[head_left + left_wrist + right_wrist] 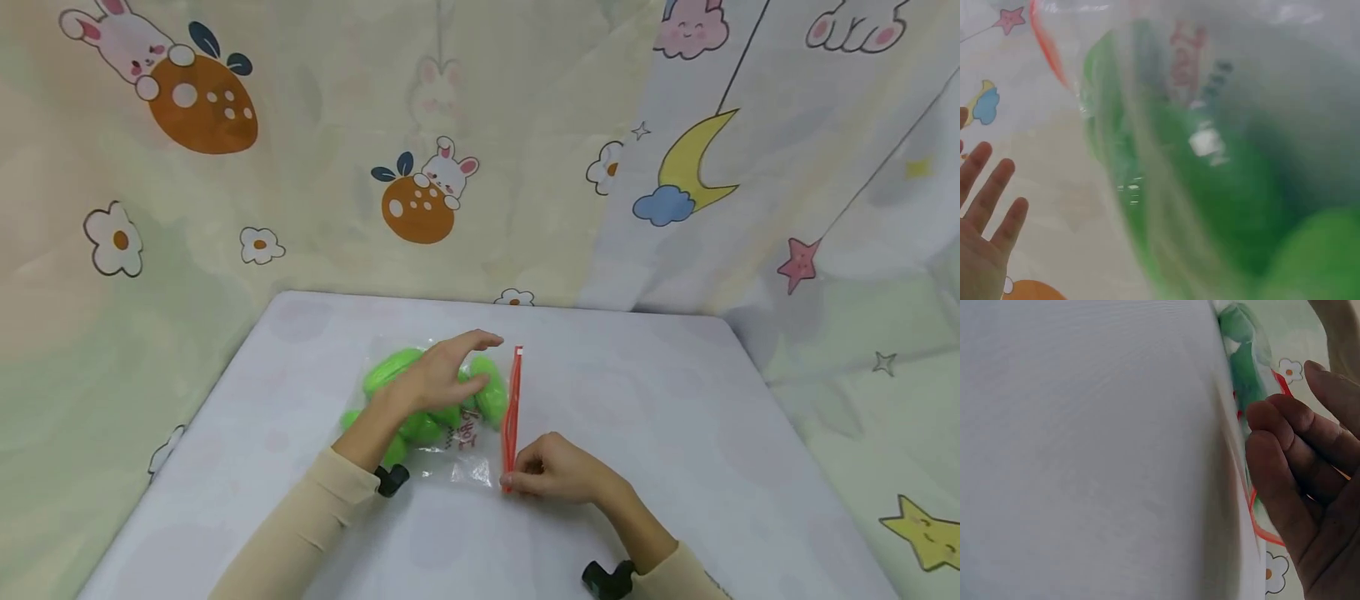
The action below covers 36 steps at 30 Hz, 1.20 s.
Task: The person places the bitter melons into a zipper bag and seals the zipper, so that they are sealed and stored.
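A clear zip-top bag (450, 471) lies on the white table, holding several bright green rounded items (491, 392). Along its right side runs a red zip strip (513, 400); red lettering shows on the plastic. My left hand (446, 375) is over the bag, thumb and fingers reaching toward the strip. The left wrist view has that hand's fingers (1002, 181) straight and spread, with the green-filled bag large beside them. At the strip's near end, my right hand (558, 468) pinches the bag's corner between thumb and curled fingers. Its fingers hide that corner in the right wrist view.
The white table (675, 400) extends around the bag on all sides. Behind it hangs a patterned cloth (337, 100) with rabbits, flowers and stars. A black wrist camera sits on the left wrist (392, 481), another on the right wrist (609, 579).
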Each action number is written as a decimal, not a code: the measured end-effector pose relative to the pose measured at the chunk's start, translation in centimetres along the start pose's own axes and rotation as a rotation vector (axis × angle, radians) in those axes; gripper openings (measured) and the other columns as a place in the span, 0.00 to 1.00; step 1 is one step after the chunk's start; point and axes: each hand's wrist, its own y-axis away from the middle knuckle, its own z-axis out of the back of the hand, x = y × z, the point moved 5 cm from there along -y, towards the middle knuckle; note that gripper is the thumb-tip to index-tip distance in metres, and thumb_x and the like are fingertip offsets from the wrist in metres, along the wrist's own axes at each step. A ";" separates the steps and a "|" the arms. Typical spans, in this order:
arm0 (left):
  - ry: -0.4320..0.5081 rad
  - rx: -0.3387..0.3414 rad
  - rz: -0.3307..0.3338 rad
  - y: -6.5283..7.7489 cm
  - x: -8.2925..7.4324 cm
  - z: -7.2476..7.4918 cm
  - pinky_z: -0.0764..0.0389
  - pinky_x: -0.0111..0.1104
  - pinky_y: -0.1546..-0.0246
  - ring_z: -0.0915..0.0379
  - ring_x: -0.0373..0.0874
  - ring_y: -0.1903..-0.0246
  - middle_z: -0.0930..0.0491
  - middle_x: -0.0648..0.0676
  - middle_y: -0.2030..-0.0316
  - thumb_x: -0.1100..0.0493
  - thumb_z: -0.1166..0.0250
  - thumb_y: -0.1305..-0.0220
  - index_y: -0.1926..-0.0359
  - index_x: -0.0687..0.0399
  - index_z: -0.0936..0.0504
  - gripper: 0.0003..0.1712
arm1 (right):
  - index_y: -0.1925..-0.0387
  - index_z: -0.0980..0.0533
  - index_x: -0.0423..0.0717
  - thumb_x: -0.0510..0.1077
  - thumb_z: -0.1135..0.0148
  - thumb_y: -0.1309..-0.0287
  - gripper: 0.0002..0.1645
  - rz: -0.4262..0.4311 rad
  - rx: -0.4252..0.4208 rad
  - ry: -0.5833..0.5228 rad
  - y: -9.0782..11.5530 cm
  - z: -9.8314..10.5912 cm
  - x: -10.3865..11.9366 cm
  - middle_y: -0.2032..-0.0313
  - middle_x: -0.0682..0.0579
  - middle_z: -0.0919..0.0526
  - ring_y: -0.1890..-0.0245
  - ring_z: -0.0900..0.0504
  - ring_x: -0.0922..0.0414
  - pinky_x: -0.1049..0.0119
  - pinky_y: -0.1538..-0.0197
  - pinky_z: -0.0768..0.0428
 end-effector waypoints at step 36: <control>-0.063 0.239 0.381 -7.3 7.7 -3.3 0.22 0.42 0.44 0.23 0.48 0.48 0.18 0.57 0.47 0.55 0.47 0.22 0.38 0.59 0.22 0.20 | 0.73 0.17 0.56 0.41 0.30 0.38 0.09 0.016 -0.036 0.041 1.3 0.4 0.5 0.77 0.69 0.20 0.74 0.24 0.72 0.73 0.69 0.21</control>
